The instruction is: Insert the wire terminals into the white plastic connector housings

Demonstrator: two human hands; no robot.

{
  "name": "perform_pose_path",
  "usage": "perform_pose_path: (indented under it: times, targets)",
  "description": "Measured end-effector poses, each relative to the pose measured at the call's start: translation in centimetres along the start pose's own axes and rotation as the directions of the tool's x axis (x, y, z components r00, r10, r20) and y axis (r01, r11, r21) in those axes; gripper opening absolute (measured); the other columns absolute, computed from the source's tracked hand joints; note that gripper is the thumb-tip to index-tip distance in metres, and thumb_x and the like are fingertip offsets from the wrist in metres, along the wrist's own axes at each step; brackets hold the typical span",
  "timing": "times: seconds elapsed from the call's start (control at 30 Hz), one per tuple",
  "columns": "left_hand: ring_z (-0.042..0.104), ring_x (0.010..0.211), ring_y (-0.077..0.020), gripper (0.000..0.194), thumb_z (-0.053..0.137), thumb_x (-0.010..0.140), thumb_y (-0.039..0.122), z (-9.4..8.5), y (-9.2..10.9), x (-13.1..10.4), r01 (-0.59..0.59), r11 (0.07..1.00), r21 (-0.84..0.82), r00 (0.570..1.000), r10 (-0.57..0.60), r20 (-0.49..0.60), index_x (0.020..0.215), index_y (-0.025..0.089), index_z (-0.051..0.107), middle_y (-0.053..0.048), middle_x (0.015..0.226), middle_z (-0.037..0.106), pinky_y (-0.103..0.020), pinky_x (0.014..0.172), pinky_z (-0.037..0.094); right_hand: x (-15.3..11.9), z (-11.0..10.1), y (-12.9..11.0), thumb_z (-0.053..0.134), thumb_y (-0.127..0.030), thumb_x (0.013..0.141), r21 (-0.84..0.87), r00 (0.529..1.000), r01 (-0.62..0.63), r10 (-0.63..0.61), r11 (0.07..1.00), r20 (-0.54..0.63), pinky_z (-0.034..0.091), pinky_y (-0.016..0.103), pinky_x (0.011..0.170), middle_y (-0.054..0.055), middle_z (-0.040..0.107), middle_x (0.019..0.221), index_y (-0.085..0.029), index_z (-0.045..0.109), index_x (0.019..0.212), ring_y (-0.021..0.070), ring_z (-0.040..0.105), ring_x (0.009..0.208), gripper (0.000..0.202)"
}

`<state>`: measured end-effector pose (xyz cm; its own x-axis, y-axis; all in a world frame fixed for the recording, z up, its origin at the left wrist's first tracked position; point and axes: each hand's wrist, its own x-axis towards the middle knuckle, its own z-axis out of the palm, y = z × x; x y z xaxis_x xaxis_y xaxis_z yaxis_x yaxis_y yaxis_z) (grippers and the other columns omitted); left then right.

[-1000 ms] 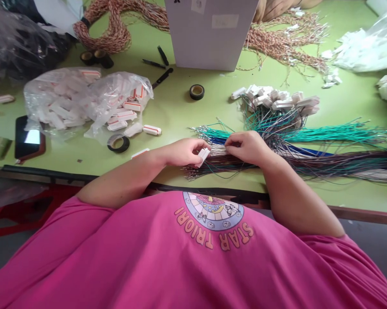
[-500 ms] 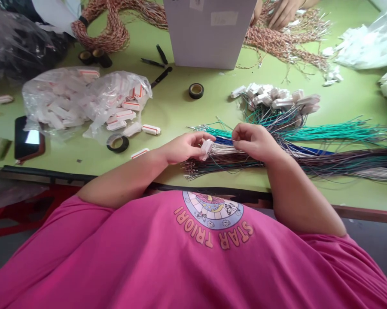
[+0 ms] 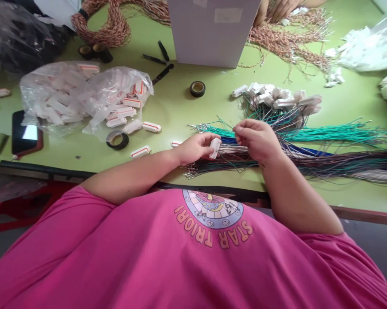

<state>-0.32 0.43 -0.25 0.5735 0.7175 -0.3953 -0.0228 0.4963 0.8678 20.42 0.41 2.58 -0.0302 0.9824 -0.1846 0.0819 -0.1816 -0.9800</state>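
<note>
Left hand pinches a small white connector between thumb and fingers; the connector juts out past the fingertips on the side facing the other hand, tilted, above the wires. Right hand, thumb and fingers pressed together, is over the blue and green strands; whether it grips a wire is too small to tell. Beyond it lies a pile of white connectors with wires attached.

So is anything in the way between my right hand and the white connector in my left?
Nothing visible stands between your right hand and the white connector; only wires lie beneath the gap.
</note>
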Motion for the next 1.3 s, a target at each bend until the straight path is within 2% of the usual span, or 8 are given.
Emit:
perform_pose_path:
  times: [0.1, 0.17, 0.27, 0.37, 0.57, 0.63, 0.87, 1.3]
  targets:
    - [0.066, 0.076, -0.0112, 0.035, 0.061, 0.081, 0.002, 0.1, -0.4, 0.1, -0.015, 0.999, 0.046, 1.0, 0.016, -0.022, 0.115, 0.012, 0.056, -0.007, 0.103, 0.066, -0.027, 0.068, 0.056, 0.6, -1.4, -0.2, 0.062, -0.026, 0.071, 0.14, 0.963, 0.143, -0.105, 0.98, -0.249, 0.034, 0.023, 0.047, -0.004, 0.052, 0.056, -0.021, 0.057, 0.071, 0.0084, 0.046, 0.048, 0.007]
    - [0.067, 0.076, -0.0116, 0.036, 0.062, 0.081, 0.002, 0.1, -0.4, 0.1, -0.015, 0.998, 0.058, 1.0, 0.016, -0.015, 0.115, 0.012, 0.056, -0.006, 0.099, 0.065, -0.027, 0.068, 0.055, 0.5, -1.8, -0.3, 0.062, -0.027, 0.07, 0.152, 0.94, 0.218, -0.165, 0.964, -0.3, 0.033, 0.024, 0.046, -0.005, 0.052, 0.056, -0.022, 0.058, 0.072, 0.0085, 0.045, 0.047, 0.006]
    - [0.067, 0.078, -0.0115, 0.037, 0.064, 0.08, 0.004, 0.0, -0.2, -0.1, 0.004, 0.999, 0.046, 1.0, -0.004, 0.001, 0.115, 0.013, 0.058, -0.006, 0.101, 0.066, -0.028, 0.071, 0.056, -0.5, -0.9, -0.4, 0.068, -0.026, 0.066, -0.005, 0.987, 0.157, -0.157, 0.988, -0.045, 0.032, 0.024, 0.048, -0.005, 0.054, 0.053, -0.02, 0.06, 0.068, 0.0091, 0.046, 0.049, 0.01]
    - [0.066, 0.082, -0.0113, 0.037, 0.066, 0.078, 0.004, 0.1, -0.1, -0.3, -0.035, 0.999, 0.021, 0.999, 0.035, 0.005, 0.114, 0.013, 0.059, -0.006, 0.102, 0.067, -0.027, 0.075, 0.056, -1.4, 0.8, -0.1, 0.071, -0.027, 0.066, -0.202, 0.974, 0.109, -0.064, 0.973, 0.219, 0.032, 0.024, 0.05, -0.004, 0.054, 0.054, -0.018, 0.061, 0.065, 0.0082, 0.044, 0.051, 0.014]
    - [0.068, 0.084, -0.0143, 0.039, 0.066, 0.079, 0.005, 0.5, -0.3, -0.1, -0.002, 0.999, -0.048, 1.0, 0.003, 0.02, 0.116, 0.015, 0.058, -0.008, 0.104, 0.068, -0.031, 0.076, 0.058, -0.7, 1.4, 0.9, 0.062, -0.034, 0.07, -0.07, 0.989, -0.032, 0.042, 0.997, 0.143, 0.026, 0.024, 0.048, -0.007, 0.043, 0.047, -0.017, 0.058, 0.065, 0.0068, 0.034, 0.046, 0.018]
    - [0.068, 0.082, -0.0134, 0.038, 0.065, 0.078, 0.002, 0.5, -0.3, -0.1, 0.044, 0.997, -0.065, 0.999, -0.045, -0.015, 0.113, 0.015, 0.058, -0.008, 0.105, 0.068, -0.03, 0.074, 0.058, -0.5, 1.1, 0.8, 0.061, -0.033, 0.069, -0.157, 0.984, -0.007, 0.035, 0.988, 0.175, 0.028, 0.024, 0.05, -0.006, 0.045, 0.049, -0.017, 0.059, 0.064, 0.0075, 0.036, 0.048, 0.017]
    - [0.066, 0.081, -0.0121, 0.042, 0.068, 0.075, 0.005, 0.0, -0.3, -0.6, -0.026, 0.993, -0.113, 1.0, 0.026, -0.004, 0.113, 0.017, 0.057, -0.003, 0.093, 0.066, -0.029, 0.075, 0.058, -1.5, 0.8, -0.3, 0.05, -0.029, 0.078, -0.67, 0.93, 0.34, -0.129, 0.66, 0.345, 0.026, 0.026, 0.055, -0.003, 0.05, 0.053, -0.017, 0.061, 0.061, 0.0096, 0.038, 0.053, 0.023]
    - [0.066, 0.084, -0.0126, 0.043, 0.065, 0.078, 0.006, -0.2, -0.5, -0.5, -0.034, 0.993, -0.113, 0.998, 0.029, -0.053, 0.119, 0.016, 0.056, -0.006, 0.104, 0.067, -0.03, 0.077, 0.057, -2.6, 1.0, 0.0, 0.047, -0.025, 0.08, -0.83, 0.875, 0.478, -0.236, 0.287, 0.423, 0.022, 0.029, 0.056, 0.003, 0.062, 0.061, -0.019, 0.063, 0.064, 0.0134, 0.043, 0.057, 0.023]
